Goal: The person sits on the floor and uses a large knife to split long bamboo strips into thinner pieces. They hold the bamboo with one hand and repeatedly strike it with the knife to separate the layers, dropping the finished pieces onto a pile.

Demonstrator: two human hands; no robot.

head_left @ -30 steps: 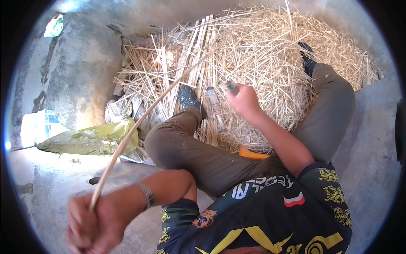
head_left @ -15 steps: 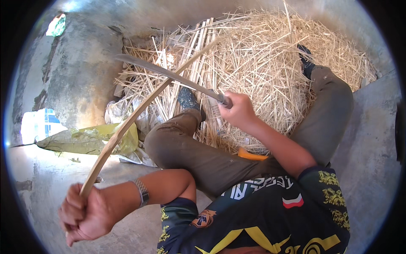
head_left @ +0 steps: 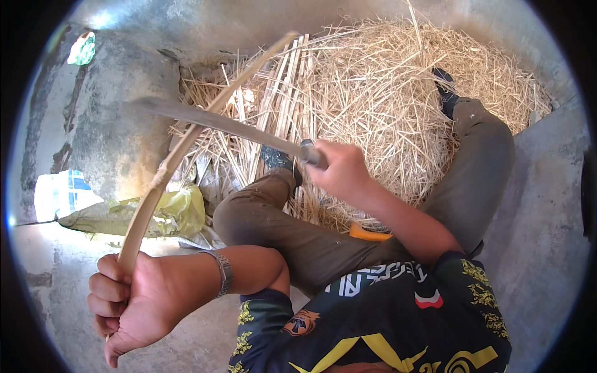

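My left hand [head_left: 144, 301], at the lower left, has its fingers wrapped round the near end of a long pale bamboo strip [head_left: 149, 200]. The strip rises away from me with a slight bend, and its far end is over the straw. In my right hand [head_left: 343, 173], near the middle, is the dark handle of a machete [head_left: 239, 129]. Its long blade points left and crosses the strip around mid-length; the tip is blurred by motion. From this view I cannot tell how deeply the edge meets the strip.
A big heap of thin shavings [head_left: 373, 112] spreads between my outstretched legs. Long split strips [head_left: 289, 87] lie at its left side. A yellowish sack [head_left: 177, 214] rests by the wall [head_left: 127, 105]. Something orange [head_left: 368, 232] lies beside my thigh.
The machete has shifted left and slightly toward me, its tip now blurred. The bamboo strip has swung more upright, with its far end moving left and away, and now bends more.
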